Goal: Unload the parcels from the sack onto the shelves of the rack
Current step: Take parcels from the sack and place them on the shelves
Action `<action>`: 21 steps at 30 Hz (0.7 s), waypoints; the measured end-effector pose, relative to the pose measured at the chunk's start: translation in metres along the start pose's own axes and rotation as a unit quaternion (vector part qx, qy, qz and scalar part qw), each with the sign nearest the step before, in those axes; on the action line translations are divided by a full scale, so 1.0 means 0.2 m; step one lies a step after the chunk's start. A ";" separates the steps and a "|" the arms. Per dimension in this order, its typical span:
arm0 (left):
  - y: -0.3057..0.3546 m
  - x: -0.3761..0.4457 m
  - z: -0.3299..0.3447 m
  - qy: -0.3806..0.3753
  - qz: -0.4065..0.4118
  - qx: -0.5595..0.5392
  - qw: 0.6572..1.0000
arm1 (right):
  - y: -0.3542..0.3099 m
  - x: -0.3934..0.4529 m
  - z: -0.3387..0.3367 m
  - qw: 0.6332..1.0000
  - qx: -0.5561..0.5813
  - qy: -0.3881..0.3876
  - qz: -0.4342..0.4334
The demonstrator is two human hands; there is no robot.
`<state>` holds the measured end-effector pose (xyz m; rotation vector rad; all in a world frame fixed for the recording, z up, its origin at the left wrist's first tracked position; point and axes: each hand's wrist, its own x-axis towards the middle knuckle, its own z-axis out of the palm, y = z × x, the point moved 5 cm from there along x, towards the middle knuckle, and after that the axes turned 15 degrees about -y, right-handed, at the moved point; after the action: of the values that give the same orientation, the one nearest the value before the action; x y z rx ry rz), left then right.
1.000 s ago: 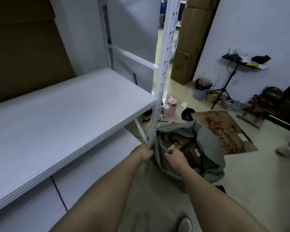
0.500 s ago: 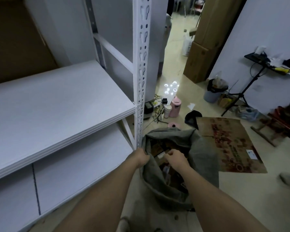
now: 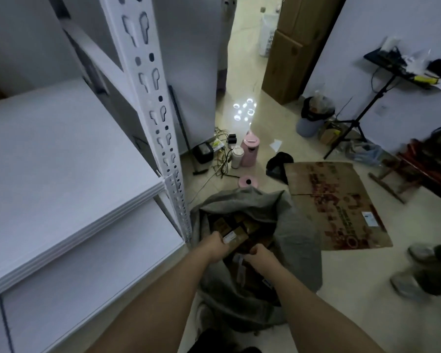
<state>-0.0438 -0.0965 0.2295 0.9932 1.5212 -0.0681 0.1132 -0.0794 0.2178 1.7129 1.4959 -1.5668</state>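
A grey sack lies open on the floor beside the white rack's corner post. Several brown parcels fill its mouth. My left hand grips a brown parcel with a white label at the sack's opening. My right hand is curled inside the sack on a second parcel whose outline is dark and mostly hidden. The rack's white shelf and the lower shelf stand to the left, bare.
A flattened cardboard sheet lies right of the sack. Pink bottles, cables and a black box sit behind it. A tripod stand, a bin and another person's shoes are at the right.
My left hand left the sack's rim and took hold of a labelled parcel. My right hand reached deeper into the sack. The view dipped closer to the sack.
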 end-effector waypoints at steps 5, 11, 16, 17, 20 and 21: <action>0.02 0.30 0.06 -0.021 -0.028 0.026 0.999 | 0.14 0.25 -0.01 0.996 -0.074 -0.020 0.044; 0.02 0.76 0.16 -0.022 -0.032 0.066 0.997 | 0.28 0.72 -0.14 0.999 -0.040 0.004 0.023; -0.03 1.25 0.35 -0.024 -0.052 0.088 0.994 | 0.51 1.22 -0.15 0.999 -0.013 0.015 0.029; -0.05 1.35 0.37 -0.023 -0.053 0.090 0.994 | 0.55 1.30 -0.15 0.999 0.015 0.018 0.037; -0.12 1.66 0.47 -0.049 -0.051 0.096 0.993 | 0.73 1.58 -0.12 0.991 0.104 0.062 0.057; -0.14 1.76 0.49 -0.057 -0.049 0.095 0.993 | 0.77 1.65 -0.12 0.987 0.116 0.097 0.060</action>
<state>0.0610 0.0178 -0.1022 1.0462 1.4762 -0.3385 0.1952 0.0283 -0.1216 2.0981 1.3088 -1.6009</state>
